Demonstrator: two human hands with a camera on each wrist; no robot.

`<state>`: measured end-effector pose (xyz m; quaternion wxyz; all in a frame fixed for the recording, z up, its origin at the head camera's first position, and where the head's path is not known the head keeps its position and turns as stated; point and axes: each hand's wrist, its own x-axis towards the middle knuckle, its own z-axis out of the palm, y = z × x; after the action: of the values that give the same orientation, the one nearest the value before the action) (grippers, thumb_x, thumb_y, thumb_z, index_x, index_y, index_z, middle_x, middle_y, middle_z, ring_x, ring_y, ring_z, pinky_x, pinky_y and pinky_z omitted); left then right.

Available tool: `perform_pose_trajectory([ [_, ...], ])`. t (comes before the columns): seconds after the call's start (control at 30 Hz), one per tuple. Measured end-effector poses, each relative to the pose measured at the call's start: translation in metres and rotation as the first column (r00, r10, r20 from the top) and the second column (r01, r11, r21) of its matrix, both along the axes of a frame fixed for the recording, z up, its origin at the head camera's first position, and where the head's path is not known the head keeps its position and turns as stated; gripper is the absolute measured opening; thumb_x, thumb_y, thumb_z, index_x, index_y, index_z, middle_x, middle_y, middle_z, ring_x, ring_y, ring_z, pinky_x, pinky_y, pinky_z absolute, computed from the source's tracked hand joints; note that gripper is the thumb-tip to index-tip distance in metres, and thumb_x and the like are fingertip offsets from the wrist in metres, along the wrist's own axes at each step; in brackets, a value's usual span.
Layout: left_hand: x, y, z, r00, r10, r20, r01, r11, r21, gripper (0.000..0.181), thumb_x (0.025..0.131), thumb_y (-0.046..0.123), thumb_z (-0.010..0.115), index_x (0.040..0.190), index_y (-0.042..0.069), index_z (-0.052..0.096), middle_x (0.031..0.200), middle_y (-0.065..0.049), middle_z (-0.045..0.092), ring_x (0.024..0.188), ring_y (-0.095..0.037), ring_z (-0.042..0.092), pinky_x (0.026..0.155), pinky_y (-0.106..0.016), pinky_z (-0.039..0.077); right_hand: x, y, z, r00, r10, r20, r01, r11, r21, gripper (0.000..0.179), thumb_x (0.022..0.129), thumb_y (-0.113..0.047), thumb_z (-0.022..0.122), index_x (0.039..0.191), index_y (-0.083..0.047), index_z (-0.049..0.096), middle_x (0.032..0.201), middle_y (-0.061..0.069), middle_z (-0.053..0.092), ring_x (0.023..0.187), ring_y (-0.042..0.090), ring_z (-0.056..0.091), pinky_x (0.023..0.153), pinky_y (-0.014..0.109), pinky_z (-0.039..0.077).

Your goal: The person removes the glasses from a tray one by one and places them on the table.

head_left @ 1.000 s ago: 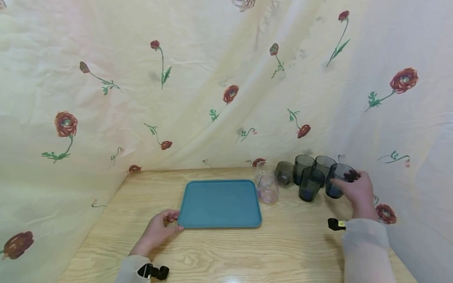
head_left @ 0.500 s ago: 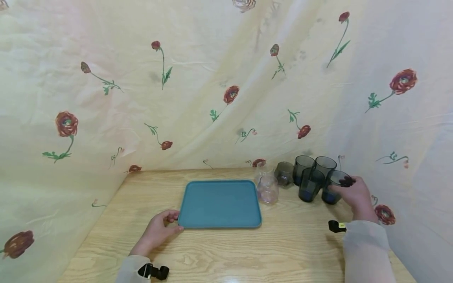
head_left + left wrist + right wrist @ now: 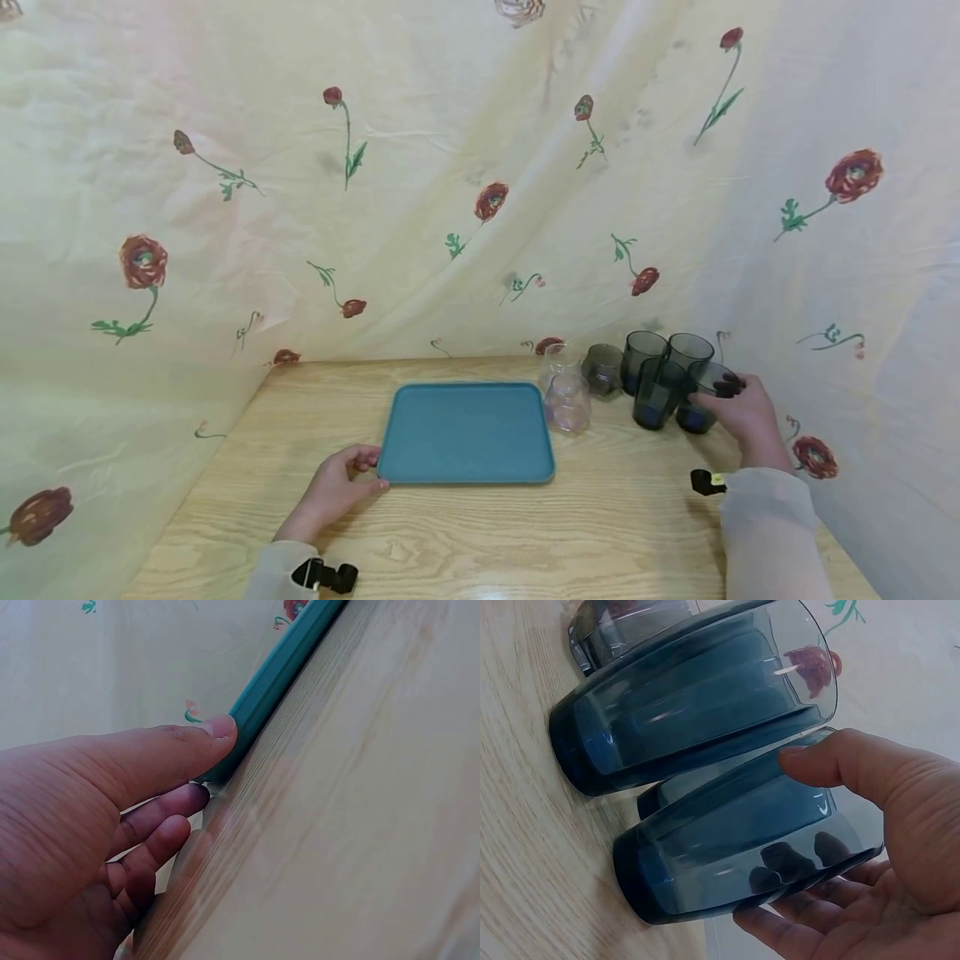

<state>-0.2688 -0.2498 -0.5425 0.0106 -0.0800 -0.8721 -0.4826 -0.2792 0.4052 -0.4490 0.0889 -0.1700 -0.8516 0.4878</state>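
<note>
A dark smoky-blue glass tumbler (image 3: pixel 727 825) stands upright in my right hand (image 3: pixel 738 412), which grips it with the thumb on one side and several fingers round the other. In the right wrist view, a second dark tumbler (image 3: pixel 690 705) stands close beside it. My left hand (image 3: pixel 337 492) holds the near left corner of the teal rectangular tray (image 3: pixel 465 433). There the thumb presses the tray edge (image 3: pixel 255 712), and the fingers curl at its side, with their contact partly hidden.
Two more dark tumblers (image 3: pixel 642 354) stand behind. Left of them are a short smoky glass (image 3: pixel 602 371) and two clear glasses (image 3: pixel 567 404), near the tray's right edge. A floral cloth (image 3: pixel 450 167) hangs behind and beside the wooden table (image 3: pixel 465 533).
My right hand has moved left and slightly down with its tumbler, bringing it close to the other dark ones. My left hand and the tray have stayed put.
</note>
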Motion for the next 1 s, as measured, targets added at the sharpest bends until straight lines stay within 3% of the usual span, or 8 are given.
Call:
perform_pose_trajectory([
  [0.23, -0.002, 0.003, 0.000, 1.000, -0.016, -0.011, 0.016, 1.000, -0.005, 0.050, 0.082, 0.020, 0.093, 0.127, 0.012, 0.072, 0.107, 0.004, 0.069, 0.101, -0.015, 0.061, 0.094, -0.038, 0.051, 0.005, 0.004, 0.001, 0.999, 0.036, 0.015, -0.037, 0.999, 0.022, 0.109, 0.097, -0.044, 0.074, 0.161, 0.010, 0.005, 0.159, 0.039, 0.026, 0.143, 0.058, 0.031, 0.112, 0.069, 0.033],
  [0.63, -0.003, 0.006, -0.001, 1.000, -0.026, -0.012, 0.026, 1.000, -0.002, 0.053, 0.082, 0.020, 0.093, 0.129, 0.010, 0.071, 0.111, 0.002, 0.069, 0.103, -0.016, 0.061, 0.095, -0.040, 0.051, 0.006, 0.009, 0.003, 0.995, 0.020, 0.093, -0.024, 0.999, 0.039, 0.115, 0.096, -0.047, 0.075, 0.162, 0.010, -0.002, 0.162, 0.042, 0.014, 0.144, 0.062, 0.023, 0.112, 0.073, 0.028],
  [1.0, -0.004, 0.009, -0.001, 1.000, -0.019, -0.010, 0.019, 1.000, -0.001, 0.052, 0.082, 0.020, 0.093, 0.129, 0.013, 0.071, 0.109, 0.004, 0.069, 0.102, -0.015, 0.062, 0.095, -0.041, 0.051, 0.007, 0.016, 0.004, 0.996, 0.021, 0.091, -0.024, 0.999, 0.031, 0.118, 0.096, -0.053, 0.071, 0.162, 0.008, -0.005, 0.162, 0.043, 0.009, 0.144, 0.063, 0.021, 0.111, 0.074, 0.029],
])
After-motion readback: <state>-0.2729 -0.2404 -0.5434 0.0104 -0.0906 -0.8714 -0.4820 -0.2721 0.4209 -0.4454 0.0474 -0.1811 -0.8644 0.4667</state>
